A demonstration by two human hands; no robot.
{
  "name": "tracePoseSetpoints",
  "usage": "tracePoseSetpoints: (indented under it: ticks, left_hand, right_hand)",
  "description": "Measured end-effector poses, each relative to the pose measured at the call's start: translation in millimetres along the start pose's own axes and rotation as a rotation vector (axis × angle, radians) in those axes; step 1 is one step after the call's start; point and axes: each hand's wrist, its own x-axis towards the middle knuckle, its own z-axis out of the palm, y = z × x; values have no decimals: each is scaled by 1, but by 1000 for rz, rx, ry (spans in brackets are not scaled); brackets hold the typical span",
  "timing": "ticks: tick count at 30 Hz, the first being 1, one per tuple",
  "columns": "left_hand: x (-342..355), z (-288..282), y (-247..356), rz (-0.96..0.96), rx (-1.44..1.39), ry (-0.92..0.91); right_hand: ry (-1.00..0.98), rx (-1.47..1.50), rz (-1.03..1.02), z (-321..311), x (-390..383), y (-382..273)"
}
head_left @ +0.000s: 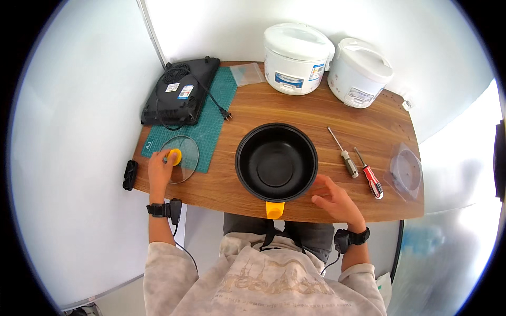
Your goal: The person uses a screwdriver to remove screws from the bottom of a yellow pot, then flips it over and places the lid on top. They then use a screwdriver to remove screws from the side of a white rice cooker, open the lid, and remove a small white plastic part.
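The left hand lay at about nine o'clock on the brown wooden tabletop, its fingers closed round the yellow knob of a round clear glass lid. The lid rested flat, partly on the green gridded cutting mat and partly on bare wood, just below the mat's lower edge.

The right hand sat at about five o'clock from the round black non-stick pot — fingers spread and loose, holding nothing, the fingertips just beside the pot's rim; whether they touched it could not be told. The pot stood open at the centre of the table, its short yellow handle stub pointing to six o'clock over the near edge.

At three o'clock from the pot lay a screwdriver with a grey handle and, beside it, a screwdriver with a red and white handle. Farther right was a clear plastic bag holding a round grey part.

At eleven o'clock a black induction cooker lay underside up on the mat, its cord and plug trailing across it. At one o'clock stood two white rice cookers — side by side, lids shut. A small clear plastic bag lay between cooker and mat.
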Motion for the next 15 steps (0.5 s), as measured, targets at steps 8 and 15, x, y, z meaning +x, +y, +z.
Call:
tracePoseSetpoints:
  ticks: [8,15]
  left_hand:
    - [-7,-6,17,109,-107,113]
    - [-23,-58,116,262,-420,59]
  right_hand:
    - [-7,-32,-43,5,-3,2]
    - [-1,-35,-39,1,-5,11]
